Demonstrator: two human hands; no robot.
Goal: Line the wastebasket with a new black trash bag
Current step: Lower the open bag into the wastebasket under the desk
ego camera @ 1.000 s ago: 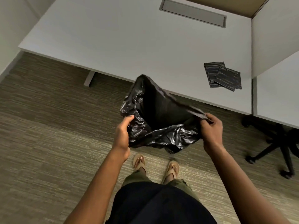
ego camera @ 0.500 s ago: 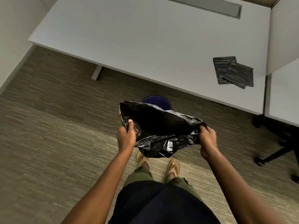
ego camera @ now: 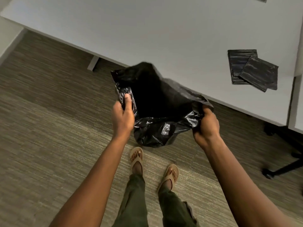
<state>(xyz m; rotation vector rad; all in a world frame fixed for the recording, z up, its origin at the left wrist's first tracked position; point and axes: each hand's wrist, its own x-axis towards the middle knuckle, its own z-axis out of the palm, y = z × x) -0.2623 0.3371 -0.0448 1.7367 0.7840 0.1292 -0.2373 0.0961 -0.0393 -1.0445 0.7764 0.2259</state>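
A black trash bag [ego camera: 157,115] hangs open in front of me, its mouth spread wide and its dark inside showing. My left hand [ego camera: 123,117] pinches the left side of the rim, thumb on top. My right hand [ego camera: 206,126] is closed on the right side of the rim. The bag billows up at its far edge, over the desk's front edge. The wastebasket is hidden behind the bag.
A white desk [ego camera: 147,30] spans the top, its leg [ego camera: 93,63] on the carpet. Folded spare black bags [ego camera: 252,69] lie on it at the right. A black chair base [ego camera: 285,161] stands at the right. My sandalled feet [ego camera: 154,163] are just below the bag.
The bag's mouth has puffed up and opened wider than half a second ago, now covering the blue wastebasket seen then. Both hands kept their grip and spread slightly apart.
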